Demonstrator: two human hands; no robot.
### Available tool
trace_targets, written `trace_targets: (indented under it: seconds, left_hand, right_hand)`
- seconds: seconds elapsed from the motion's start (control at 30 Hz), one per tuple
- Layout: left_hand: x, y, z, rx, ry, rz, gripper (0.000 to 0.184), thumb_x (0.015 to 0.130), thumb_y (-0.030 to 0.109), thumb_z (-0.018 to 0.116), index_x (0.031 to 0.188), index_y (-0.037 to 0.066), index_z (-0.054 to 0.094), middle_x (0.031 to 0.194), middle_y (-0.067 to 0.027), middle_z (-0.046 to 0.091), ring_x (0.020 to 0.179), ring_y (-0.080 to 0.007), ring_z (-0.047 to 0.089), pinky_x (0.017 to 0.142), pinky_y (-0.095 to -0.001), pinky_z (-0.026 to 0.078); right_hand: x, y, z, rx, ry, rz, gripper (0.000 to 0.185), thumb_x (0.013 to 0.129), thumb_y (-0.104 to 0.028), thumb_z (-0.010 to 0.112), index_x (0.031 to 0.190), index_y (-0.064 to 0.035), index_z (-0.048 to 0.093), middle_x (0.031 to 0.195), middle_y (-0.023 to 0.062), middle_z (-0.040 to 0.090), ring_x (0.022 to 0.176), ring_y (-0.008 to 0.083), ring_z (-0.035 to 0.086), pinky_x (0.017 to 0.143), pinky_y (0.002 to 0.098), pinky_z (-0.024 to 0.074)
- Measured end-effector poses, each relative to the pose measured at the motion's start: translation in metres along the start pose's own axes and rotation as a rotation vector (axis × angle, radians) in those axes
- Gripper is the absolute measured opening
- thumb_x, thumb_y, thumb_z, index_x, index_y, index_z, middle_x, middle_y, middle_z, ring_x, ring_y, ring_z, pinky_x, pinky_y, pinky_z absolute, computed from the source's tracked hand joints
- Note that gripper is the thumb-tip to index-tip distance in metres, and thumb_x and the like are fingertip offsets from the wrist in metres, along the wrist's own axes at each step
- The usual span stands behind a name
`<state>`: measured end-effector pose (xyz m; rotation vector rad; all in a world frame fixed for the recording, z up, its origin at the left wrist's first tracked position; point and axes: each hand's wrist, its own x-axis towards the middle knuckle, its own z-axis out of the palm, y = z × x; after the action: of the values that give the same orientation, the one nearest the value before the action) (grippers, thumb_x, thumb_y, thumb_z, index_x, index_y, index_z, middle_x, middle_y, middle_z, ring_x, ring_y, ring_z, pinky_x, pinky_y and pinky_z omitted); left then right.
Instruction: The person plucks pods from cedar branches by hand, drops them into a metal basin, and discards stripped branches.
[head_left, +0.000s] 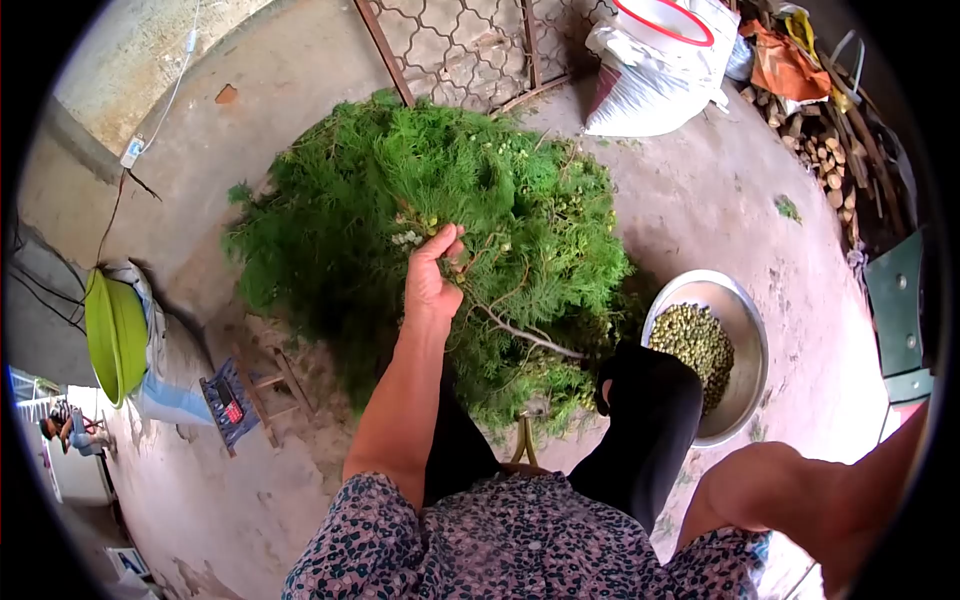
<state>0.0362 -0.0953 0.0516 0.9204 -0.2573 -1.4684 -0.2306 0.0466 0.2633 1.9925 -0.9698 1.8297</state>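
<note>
A large pile of green feathery conifer branches (pixel 330 215) lies on the floor before me. My left hand (pixel 437 275) reaches over the middle of it, fingers closed round a leafy sprig (pixel 408 235) with small pale green cones. Just right of that hand, a bare brown stem (pixel 525 335) runs towards my knee. Beside my right leg stands a wide metal basin (pixel 752 320), holding many small green-brown cones (pixel 692 350). My right arm (pixel 770 490) bends away to the right edge, and its hand is out of view.
A full white sack (pixel 650 95) with a red-rimmed tub (pixel 665 25) stands at the back right, near stacked firewood (pixel 825 165). On the left are a lime-green basin (pixel 112 335) and a small wooden stool (pixel 262 395). Another person (pixel 75 430) sits far left.
</note>
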Motion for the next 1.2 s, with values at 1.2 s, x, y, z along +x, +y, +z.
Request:
trace_targets:
  seconds: [1.2]
  left_hand:
    - [-0.004, 0.003, -0.008, 0.052, -0.089, 0.107, 0.011, 0.074, 0.017, 0.065, 0.077, 0.007, 0.061, 0.07, 0.0001, 0.057, 0.058, -0.0081, 0.043, 0.055, -0.0237, 0.03]
  right_hand:
    - [-0.043, 0.001, 0.038, 0.194, -0.238, 0.24, 0.025, 0.084, -0.009, 0.047, 0.106, 0.0024, 0.052, 0.099, 0.0129, 0.055, 0.095, 0.0209, 0.051, 0.084, 0.0318, 0.0418]
